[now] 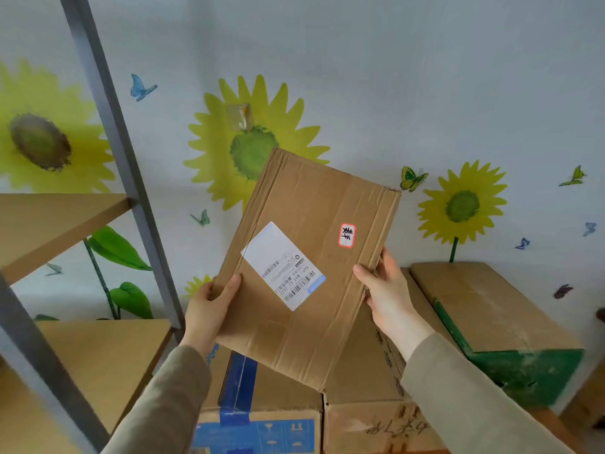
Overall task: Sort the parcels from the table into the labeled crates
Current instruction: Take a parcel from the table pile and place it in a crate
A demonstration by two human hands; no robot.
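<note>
- Flat cardboard parcel [307, 267], held up in the air before the sunflower-patterned wall [425, 77], tilted, above the cartons below.
- Left hand [209, 309] gripping the lower left edge: thumb across the parcel's face, fingers behind and hidden.
- Right hand [386, 290] gripping the right edge: thumb on the face, fingers curled round the side.
- Step in hand, by judgement: reading the marks before choosing a crate. Best done with the face square to the eyes and both thumbs off the white shipping label [283, 267] and the small red-bordered sticker [347, 235]. Match the sticker's handwritten characters to a crate label; no crate label in view here.
- Grip at opposite edges, with light pressure only; thin board likely to bow under a squeeze.
- Material: brown corrugated board, matte, creased in long parallel ridges, frayed at the upper right corner. Shipping label of smooth paper, printed with barcodes.
- Below: blue-taped carton [258, 427] beside a carton with handwritten marks [370, 421]. To the right: green-painted carton [491, 309]. To the left: metal rack [108, 355] with flat board shelves.
</note>
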